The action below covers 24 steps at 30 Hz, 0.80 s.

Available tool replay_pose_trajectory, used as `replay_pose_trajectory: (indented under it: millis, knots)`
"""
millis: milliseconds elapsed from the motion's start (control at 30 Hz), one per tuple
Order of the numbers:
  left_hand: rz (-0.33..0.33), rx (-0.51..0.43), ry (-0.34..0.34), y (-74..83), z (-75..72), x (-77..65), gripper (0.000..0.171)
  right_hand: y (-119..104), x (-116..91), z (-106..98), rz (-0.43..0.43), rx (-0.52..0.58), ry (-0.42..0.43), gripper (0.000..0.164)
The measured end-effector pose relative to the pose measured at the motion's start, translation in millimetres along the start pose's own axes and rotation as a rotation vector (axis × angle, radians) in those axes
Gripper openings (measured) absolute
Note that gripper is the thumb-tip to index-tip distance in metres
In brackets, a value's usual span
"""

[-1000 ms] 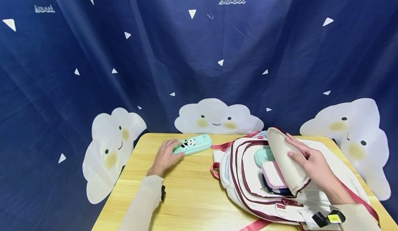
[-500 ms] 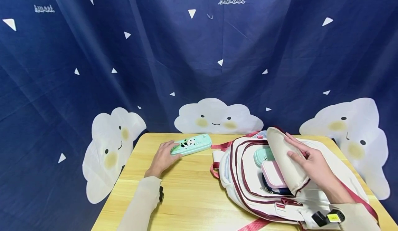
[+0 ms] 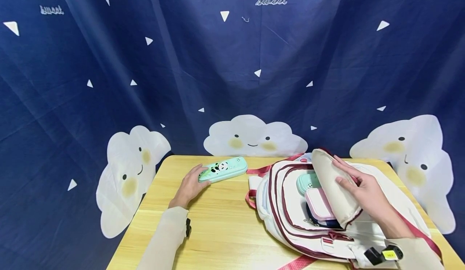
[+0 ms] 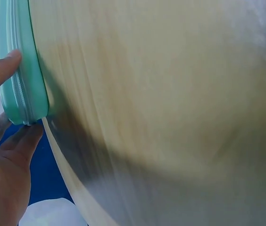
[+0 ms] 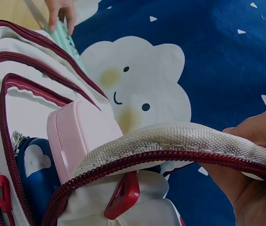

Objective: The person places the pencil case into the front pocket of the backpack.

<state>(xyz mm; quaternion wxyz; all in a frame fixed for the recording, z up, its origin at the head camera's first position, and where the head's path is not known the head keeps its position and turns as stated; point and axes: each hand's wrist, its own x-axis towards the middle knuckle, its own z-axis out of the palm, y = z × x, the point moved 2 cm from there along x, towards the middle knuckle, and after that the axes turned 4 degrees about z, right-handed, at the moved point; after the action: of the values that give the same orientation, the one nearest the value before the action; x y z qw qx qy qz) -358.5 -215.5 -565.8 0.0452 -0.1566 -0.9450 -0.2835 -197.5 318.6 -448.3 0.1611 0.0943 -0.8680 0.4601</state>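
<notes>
A mint-green pencil case (image 3: pixel 225 169) with a panda print lies on the wooden table in the head view. My left hand (image 3: pixel 189 186) is at its left end; the left wrist view has the thumb against the zipped side and fingers round the end. On the right lies a white backpack (image 3: pixel 269 205) with dark red piping, its front pocket unzipped. My right hand (image 3: pixel 365 191) grips the cream pocket flap (image 3: pixel 332 181) and holds it raised. Inside the pocket are a pink case (image 5: pixel 71 132), a dark blue pouch (image 5: pixel 38 169) and a mint-green item (image 3: pixel 306 182), all partly hidden.
A red strap (image 3: pixel 298 262) of the backpack runs out over the table's near side, and another red strap (image 3: pixel 258 170) lies between pencil case and backpack. Behind the wooden table (image 3: pixel 218 221) hangs a dark blue curtain (image 3: pixel 232 80) with clouds.
My left hand has shifted slightly left along the pencil case, so a little more of its left end shows. The case itself has hardly moved; right hand and flap stay put.
</notes>
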Motion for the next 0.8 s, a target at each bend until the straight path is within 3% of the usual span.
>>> replay_pose_trajectory:
  millis: [800]
  knots:
    - [-0.021,-0.028,-0.007,-5.8,7.4,-0.2,0.065,-0.8,-0.2,1.0,0.005,-0.009,0.000,0.047]
